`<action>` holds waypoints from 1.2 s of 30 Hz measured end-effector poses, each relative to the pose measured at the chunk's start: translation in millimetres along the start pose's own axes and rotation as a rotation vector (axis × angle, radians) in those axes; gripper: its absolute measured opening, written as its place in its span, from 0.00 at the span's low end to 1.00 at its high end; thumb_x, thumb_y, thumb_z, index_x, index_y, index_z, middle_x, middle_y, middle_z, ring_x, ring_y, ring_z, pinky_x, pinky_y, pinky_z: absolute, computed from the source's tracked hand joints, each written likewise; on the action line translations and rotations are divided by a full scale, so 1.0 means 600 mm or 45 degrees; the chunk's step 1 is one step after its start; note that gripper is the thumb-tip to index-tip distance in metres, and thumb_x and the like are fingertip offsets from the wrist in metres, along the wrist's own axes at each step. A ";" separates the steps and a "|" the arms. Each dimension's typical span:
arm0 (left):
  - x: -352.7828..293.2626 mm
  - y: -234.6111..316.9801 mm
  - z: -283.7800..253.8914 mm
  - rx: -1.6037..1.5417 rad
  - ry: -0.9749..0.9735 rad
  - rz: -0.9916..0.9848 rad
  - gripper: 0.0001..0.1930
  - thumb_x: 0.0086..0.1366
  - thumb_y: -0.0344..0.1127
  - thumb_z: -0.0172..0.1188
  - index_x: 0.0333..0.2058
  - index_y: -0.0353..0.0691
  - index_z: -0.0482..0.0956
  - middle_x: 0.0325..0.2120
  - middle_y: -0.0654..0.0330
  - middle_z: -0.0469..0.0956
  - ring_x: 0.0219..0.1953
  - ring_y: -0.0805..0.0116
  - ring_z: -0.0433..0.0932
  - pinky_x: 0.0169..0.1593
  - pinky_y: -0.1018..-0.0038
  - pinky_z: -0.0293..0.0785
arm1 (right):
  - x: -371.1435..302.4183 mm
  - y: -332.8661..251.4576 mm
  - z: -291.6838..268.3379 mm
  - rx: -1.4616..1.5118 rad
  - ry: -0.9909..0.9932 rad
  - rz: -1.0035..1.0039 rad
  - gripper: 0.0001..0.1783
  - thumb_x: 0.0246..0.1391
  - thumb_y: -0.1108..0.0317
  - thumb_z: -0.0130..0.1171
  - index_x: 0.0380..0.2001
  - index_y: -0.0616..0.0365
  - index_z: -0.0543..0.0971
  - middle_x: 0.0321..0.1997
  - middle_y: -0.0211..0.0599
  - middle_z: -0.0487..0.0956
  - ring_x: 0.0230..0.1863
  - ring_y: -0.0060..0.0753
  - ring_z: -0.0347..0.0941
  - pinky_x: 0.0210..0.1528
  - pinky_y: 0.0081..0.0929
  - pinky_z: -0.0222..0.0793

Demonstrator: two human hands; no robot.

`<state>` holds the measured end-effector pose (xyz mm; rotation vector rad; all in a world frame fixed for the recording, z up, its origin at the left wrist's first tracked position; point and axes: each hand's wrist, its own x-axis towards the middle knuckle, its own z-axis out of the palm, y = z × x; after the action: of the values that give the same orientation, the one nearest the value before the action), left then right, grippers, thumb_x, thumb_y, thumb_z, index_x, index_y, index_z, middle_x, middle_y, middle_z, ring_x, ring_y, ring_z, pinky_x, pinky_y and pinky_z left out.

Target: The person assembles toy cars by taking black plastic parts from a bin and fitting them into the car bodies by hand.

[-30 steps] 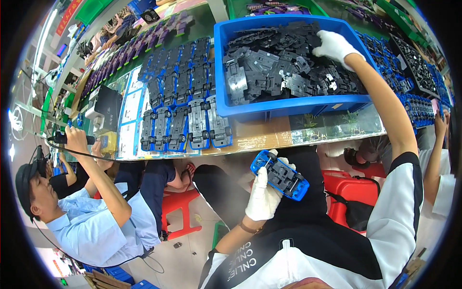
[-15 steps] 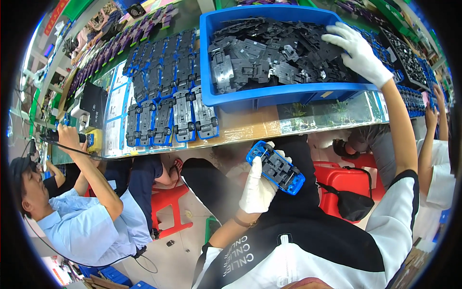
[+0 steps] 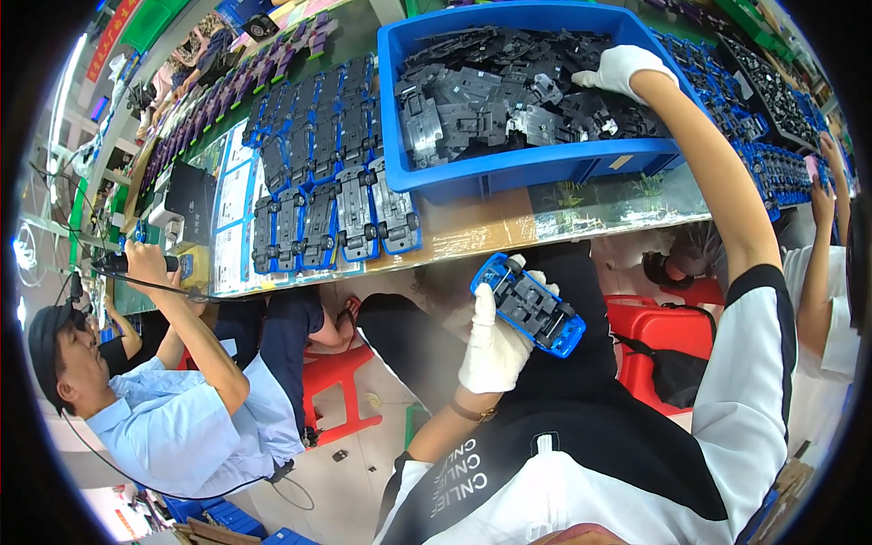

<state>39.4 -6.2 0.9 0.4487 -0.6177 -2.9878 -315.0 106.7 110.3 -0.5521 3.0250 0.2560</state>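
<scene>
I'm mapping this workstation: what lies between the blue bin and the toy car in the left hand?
In the head view, the brown front strip of the tabletop lies between the blue bin and the toy car.

Some fingers of the white-gloved right grip (image 3: pixel 634 71) curl out of sight at the jumbled heap of flat black plastic parts (image 3: pixel 509 91); whether they pinch one cannot be told. The heap covers the floor of the deep blue plastic bin (image 3: pixel 545 169). The blue toy car with a black underside (image 3: pixel 530 305) hides its upper side and some fingers of the white-gloved left grip (image 3: pixel 493 352). The small black-and-silver pieces (image 3: pixel 772 95) at upper right are too tiny to tell apart. The view's right edge cuts off the white-sleeved co-worker (image 3: pixel 837 341).
</scene>
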 end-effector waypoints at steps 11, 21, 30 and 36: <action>-0.002 0.031 -0.017 -0.121 -0.005 0.038 0.42 0.54 0.70 0.56 0.56 0.41 0.66 0.46 0.53 0.74 0.50 0.51 0.75 0.53 0.46 0.73 | 0.062 0.110 0.052 -0.132 0.569 -0.434 0.12 0.48 0.66 0.52 0.33 0.63 0.78 0.30 0.48 0.79 0.33 0.47 0.78 0.39 0.38 0.75; -0.008 0.030 -0.025 -0.115 0.003 0.029 0.42 0.53 0.71 0.57 0.56 0.44 0.67 0.47 0.56 0.74 0.52 0.54 0.74 0.55 0.46 0.71 | -0.095 0.069 0.019 0.305 0.689 -0.598 0.19 0.51 0.76 0.52 0.48 0.54 0.75 0.28 0.44 0.77 0.35 0.45 0.77 0.40 0.36 0.72; -0.016 0.022 -0.026 0.001 -0.033 0.109 0.33 0.61 0.50 0.63 0.60 0.47 0.61 0.49 0.59 0.73 0.53 0.58 0.73 0.58 0.48 0.70 | -0.157 0.009 0.016 0.631 0.216 -0.298 0.25 0.47 0.66 0.62 0.49 0.64 0.76 0.26 0.37 0.76 0.27 0.24 0.70 0.34 0.24 0.67; -0.018 0.019 -0.006 -0.066 0.053 0.123 0.46 0.49 0.75 0.55 0.56 0.45 0.66 0.47 0.56 0.74 0.50 0.53 0.74 0.55 0.45 0.70 | -0.132 0.032 0.057 0.454 0.496 -0.458 0.19 0.59 0.68 0.50 0.53 0.60 0.73 0.38 0.50 0.80 0.44 0.51 0.76 0.49 0.37 0.68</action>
<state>50.7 -16.9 5.5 0.4625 -0.5408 -2.8881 -247.3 157.8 86.4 -1.2024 3.1189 -0.4486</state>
